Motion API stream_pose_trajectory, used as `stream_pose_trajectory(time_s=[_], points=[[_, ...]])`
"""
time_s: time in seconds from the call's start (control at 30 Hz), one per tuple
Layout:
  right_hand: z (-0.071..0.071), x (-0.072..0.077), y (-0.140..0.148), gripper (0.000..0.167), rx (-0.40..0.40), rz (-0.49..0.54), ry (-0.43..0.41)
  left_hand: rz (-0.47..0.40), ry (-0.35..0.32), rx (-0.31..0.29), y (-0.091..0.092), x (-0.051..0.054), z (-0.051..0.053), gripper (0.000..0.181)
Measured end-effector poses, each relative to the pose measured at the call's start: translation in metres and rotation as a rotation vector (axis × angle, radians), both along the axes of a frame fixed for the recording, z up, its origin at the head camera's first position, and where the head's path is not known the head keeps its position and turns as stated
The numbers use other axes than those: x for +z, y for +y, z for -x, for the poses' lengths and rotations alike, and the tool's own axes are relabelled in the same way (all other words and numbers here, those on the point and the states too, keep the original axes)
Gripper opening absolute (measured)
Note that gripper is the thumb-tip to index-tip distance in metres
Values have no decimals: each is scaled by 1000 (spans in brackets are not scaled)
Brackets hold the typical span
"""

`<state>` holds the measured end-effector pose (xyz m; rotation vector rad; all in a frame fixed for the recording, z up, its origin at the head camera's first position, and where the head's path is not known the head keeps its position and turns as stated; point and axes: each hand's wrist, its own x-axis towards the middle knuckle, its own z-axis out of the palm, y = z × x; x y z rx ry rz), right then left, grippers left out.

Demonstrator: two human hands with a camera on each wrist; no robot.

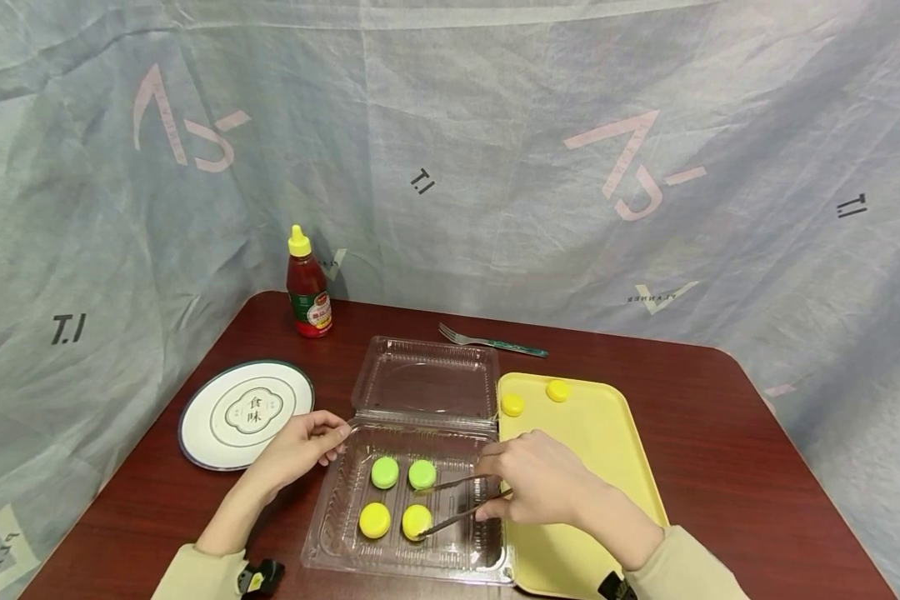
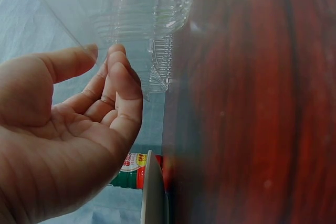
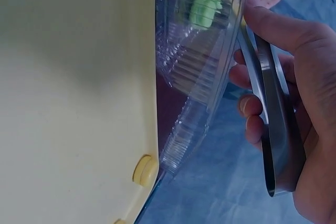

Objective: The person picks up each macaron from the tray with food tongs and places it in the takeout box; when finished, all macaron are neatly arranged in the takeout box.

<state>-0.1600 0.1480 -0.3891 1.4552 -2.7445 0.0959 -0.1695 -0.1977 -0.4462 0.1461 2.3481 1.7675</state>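
A clear plastic clamshell box (image 1: 352,546) lies with its lid (image 1: 427,379) folded back. Inside it are two green macarons (image 1: 385,472) at the back and two yellow macarons (image 1: 375,520) in front. My left hand (image 1: 303,446) pinches the box's left rim between thumb and fingers. With my right hand (image 1: 543,479) I hold metal tongs (image 3: 278,135) over the box, their arms spread. One tip is at the near side of the right yellow macaron (image 1: 417,522), the other between it and the right green macaron (image 1: 422,474).
Right of the box, a yellow tray (image 1: 592,433) bears two yellow macarons (image 1: 558,390) near its far edge. At left stands a white plate (image 1: 210,417) with a dark rim. Farther back are a ketchup bottle (image 1: 309,292) and a fork (image 1: 495,342). Grey cloth (image 1: 450,167) hangs behind the table.
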Motion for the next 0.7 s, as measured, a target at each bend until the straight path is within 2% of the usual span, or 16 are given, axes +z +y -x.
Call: stream_pose_trajectory(time_s=[0.33,0.7], points=[[2,9,8,40,-37,52,-37,1,3,-3,0,0,-1,20],[9,22,20,35,-69,93,4,-3,-2,-3,0,1,-1,21]])
